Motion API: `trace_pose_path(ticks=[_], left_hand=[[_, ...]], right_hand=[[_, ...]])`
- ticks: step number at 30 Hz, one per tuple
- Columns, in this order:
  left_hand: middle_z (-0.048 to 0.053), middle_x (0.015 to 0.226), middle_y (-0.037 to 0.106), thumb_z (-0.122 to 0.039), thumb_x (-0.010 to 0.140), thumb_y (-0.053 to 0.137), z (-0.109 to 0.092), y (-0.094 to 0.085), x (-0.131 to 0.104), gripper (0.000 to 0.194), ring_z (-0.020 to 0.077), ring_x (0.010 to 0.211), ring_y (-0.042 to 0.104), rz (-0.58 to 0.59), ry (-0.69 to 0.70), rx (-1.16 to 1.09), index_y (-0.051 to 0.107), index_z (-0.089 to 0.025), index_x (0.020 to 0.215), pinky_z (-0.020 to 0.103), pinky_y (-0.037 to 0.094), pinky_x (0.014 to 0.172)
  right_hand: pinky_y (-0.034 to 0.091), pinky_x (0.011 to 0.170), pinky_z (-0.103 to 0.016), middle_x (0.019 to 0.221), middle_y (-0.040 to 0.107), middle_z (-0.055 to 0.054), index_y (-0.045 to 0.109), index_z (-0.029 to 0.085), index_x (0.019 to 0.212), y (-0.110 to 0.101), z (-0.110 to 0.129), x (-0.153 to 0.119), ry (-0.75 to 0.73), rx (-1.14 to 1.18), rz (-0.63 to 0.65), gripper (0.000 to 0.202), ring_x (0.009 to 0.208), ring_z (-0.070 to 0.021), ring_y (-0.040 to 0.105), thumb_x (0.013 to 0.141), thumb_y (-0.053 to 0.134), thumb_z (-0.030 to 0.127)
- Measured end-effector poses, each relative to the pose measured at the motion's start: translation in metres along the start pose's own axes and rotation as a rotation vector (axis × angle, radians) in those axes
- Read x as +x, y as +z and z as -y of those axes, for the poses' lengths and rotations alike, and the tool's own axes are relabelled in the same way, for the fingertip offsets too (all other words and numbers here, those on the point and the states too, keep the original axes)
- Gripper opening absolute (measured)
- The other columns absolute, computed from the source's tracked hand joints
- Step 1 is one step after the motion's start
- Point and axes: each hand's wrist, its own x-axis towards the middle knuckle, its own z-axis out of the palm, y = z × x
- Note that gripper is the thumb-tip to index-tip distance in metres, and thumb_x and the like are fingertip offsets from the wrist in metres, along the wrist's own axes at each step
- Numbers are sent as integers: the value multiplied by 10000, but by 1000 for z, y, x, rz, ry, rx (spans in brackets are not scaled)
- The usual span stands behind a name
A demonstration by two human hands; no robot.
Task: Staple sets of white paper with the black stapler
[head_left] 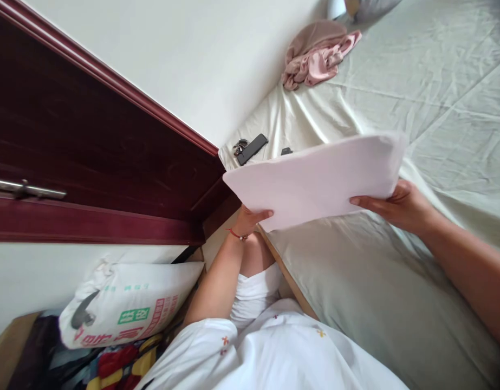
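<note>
Spreading across the right and far side of the view is a wide bed under a pale, creased sheet, and I stand at its near left edge. To the left rises a dark red wooden door with a metal handle, against a white wall. Between my hands I hold a flat, folded white cloth, lifted above the bed and tilted; it looks already folded into a neat rectangle, but it has not been set down anywhere. My left hand pinches its near left edge, thumb on top; my right hand grips the right edge the same way. Near left, on the floor, a printed white sack lies on its side. Far off on the sheet sits a crumpled pink garment. Smallest, at the bed's left corner, lies a dark phone.
</note>
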Motion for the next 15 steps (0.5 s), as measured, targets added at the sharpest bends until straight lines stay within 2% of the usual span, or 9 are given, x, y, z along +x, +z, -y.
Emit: trace_pose_path(ticks=[5, 7, 9, 11, 13, 15], left_hand=[[32, 1027, 791, -290, 381, 975, 4, -1, 1, 594, 282, 1091, 699, -32, -88, 14, 757, -259, 933, 449, 535, 1020], [26, 1008, 792, -307, 381, 978, 8, -4, 0, 586, 291, 1078, 702, -53, -75, 37, 755, -261, 922, 476, 541, 1015], [15, 984, 791, -322, 445, 972, 8, -8, -1, 500, 293, 1064, 706, -51, -17, 59, 762, -275, 896, 489, 534, 1032], [20, 999, 787, -338, 553, 945, 4, -12, -2, 387, 297, 1071, 701, 11, 37, 82, 777, -282, 897, 487, 520, 1053], [57, 1075, 775, -345, 628, 918, -2, -13, -2, 358, 304, 1079, 689, 146, 39, 113, 788, -252, 948, 475, 520, 1044], [90, 1033, 780, -327, 631, 917, -4, -12, 0, 335, 286, 999, 697, 242, -10, 155, 791, -215, 921, 458, 539, 991]], right_hand=[[539, 628, -324, 751, 686, -27, 755, 195, 750, -9, 2, 0, 108, -81, 121, 367, 703, -190, 613, 623, 858, 523], [562, 669, -355, 770, 701, -32, 764, 200, 794, -9, -1, -1, 138, -132, 80, 384, 722, -203, 624, 634, 845, 540], [576, 703, -374, 780, 713, -26, 766, 224, 818, -9, -1, -1, 94, -140, 15, 361, 732, -208, 634, 661, 827, 543], [584, 744, -377, 842, 740, -24, 776, 258, 888, -8, 2, -1, 11, -131, 24, 334, 767, -217, 657, 686, 820, 520], [582, 810, -382, 952, 763, -39, 784, 276, 972, -8, 7, 1, -86, -146, 143, 330, 855, -238, 685, 728, 796, 497], [565, 889, -395, 1027, 764, -62, 789, 265, 989, -8, 10, 3, -167, -162, 274, 319, 957, -263, 691, 770, 756, 494]])
